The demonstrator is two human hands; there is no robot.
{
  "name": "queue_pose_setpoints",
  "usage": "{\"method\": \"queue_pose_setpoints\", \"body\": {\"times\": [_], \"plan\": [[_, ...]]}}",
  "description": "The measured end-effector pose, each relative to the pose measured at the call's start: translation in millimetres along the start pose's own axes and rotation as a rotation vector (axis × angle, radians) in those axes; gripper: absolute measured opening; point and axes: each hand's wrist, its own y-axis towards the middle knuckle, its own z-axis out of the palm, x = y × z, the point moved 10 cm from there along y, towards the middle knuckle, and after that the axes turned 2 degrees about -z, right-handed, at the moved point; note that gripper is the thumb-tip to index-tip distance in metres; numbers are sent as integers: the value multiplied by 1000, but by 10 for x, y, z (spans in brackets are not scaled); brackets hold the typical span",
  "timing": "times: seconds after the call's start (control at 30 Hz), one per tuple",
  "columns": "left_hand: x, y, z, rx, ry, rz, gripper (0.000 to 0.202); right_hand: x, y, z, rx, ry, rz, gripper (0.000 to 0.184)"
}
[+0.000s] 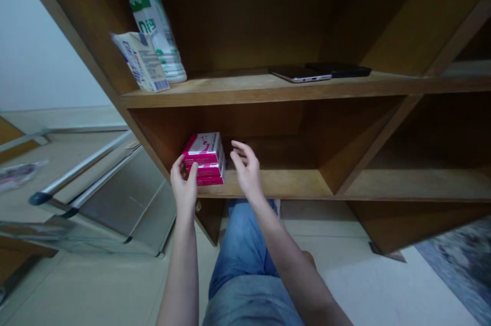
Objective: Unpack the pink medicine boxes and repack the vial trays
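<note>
A stack of several pink-and-white boxes (205,158) stands on the lower shelf (284,181) of a wooden cabinet, close to its left wall. My left hand (184,182) is at the stack's front left, with thumb and fingers apart; whether it touches the boxes I cannot tell for sure. Just right of the stack, my right hand (246,167) hovers with fingers loosely spread and a gap between it and the boxes. Nothing shows in either hand.
Above, the upper shelf (230,91) bears a white bottle (153,24), a small drink carton (141,61), a thin silver-edged device (301,75) and a flat black item (341,69). A metal-framed rack (103,182) stands left of the cabinet. Partitions divide the cabinet at right.
</note>
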Motion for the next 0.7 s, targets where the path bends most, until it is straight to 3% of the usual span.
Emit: {"method": "queue_pose_setpoints", "body": {"times": [0.13, 0.27, 0.53, 0.7], "plan": [[165, 95, 65, 13, 199, 49, 61, -613, 281, 516, 184, -139, 58, 47], [192, 114, 151, 101, 173, 64, 60, -850, 290, 760, 302, -156, 148, 44], [-68, -284, 199, 105, 334, 134, 65, -1040, 95, 572, 106, 75, 249, 43], [-194, -480, 257, 96, 309, 162, 64, -1091, -46, 381, 4, 247, 292, 45]]}}
